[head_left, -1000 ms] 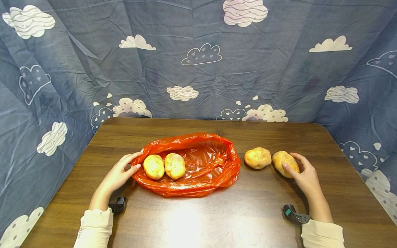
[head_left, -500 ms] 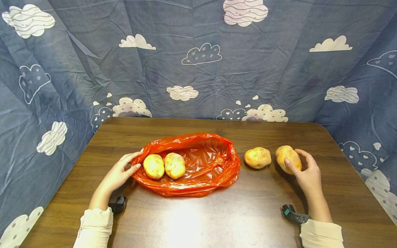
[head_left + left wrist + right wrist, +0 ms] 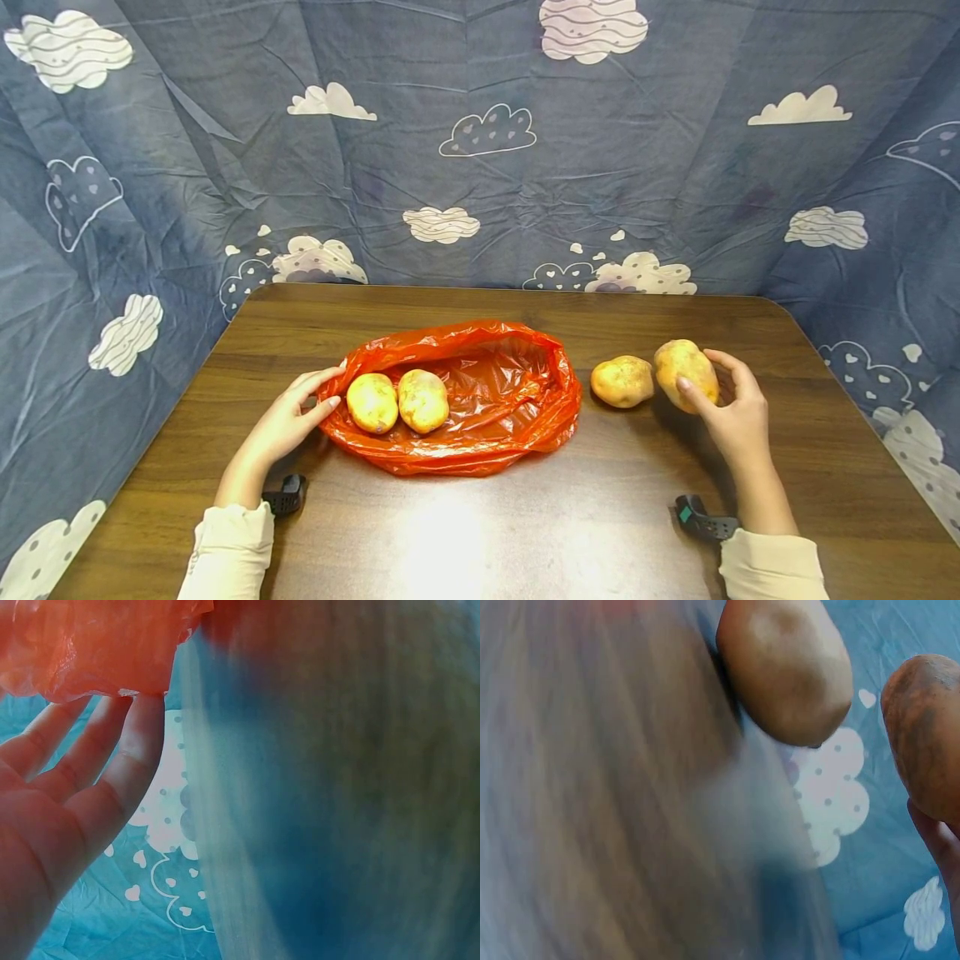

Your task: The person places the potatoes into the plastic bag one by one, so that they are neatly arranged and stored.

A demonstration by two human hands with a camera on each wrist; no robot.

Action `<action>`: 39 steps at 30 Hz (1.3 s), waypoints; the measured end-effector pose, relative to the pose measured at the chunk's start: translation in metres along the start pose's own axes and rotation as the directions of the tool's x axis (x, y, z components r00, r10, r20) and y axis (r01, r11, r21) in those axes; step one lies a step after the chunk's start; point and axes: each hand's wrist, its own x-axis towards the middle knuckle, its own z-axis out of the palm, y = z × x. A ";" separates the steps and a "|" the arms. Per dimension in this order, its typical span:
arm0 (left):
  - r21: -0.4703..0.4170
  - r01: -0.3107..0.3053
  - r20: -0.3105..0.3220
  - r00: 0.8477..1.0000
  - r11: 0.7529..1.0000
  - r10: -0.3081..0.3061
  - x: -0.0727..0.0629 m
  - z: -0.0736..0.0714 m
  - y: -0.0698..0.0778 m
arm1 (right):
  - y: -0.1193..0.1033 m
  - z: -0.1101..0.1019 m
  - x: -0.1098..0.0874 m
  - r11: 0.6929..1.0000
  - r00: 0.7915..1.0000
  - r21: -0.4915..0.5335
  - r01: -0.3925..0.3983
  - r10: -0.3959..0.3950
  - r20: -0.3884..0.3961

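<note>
A red plastic bag [image 3: 487, 458] lies on the table with its mouth spread wide. Two potatoes [image 3: 372, 403] rest side by side in its left part. At the bag's left end my left hand [image 3: 288, 421] holds the rim. The left wrist view has the fingertips [image 3: 142, 724] partly hidden behind the plastic [image 3: 90, 652]. My right hand [image 3: 738, 421] grips a potato [image 3: 684, 373] between thumb and fingers, raised off the table. Just left of it, another potato [image 3: 622, 382] sits on the table, right of the bag; the right wrist view also has this potato [image 3: 787, 671].
The brown wooden table [image 3: 570, 533] has a bright glare near its front. Behind it hangs a blue cloud-print cloth [image 3: 495, 192], which also closes off both sides. Black wrist cameras [image 3: 285, 496] sit on both wrists, low over the table.
My right hand has lifted the potato off the table, first drifting a little right, then back left towards the other loose potato. The left hand and bag have stayed put.
</note>
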 end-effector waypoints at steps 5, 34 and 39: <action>-0.002 0.002 0.000 1.000 1.000 -0.002 0.000 0.000 0.001 | -0.016 0.005 0.000 1.000 1.000 0.009 0.012 -0.013 0.016; -0.002 0.022 0.001 1.000 1.000 -0.022 0.000 -0.001 0.002 | -0.087 0.050 -0.016 0.967 0.948 0.135 0.216 -0.240 0.208; 0.003 0.015 0.000 1.000 1.000 -0.015 0.000 -0.001 0.001 | -0.094 0.060 -0.018 0.964 0.940 0.142 0.226 -0.254 0.226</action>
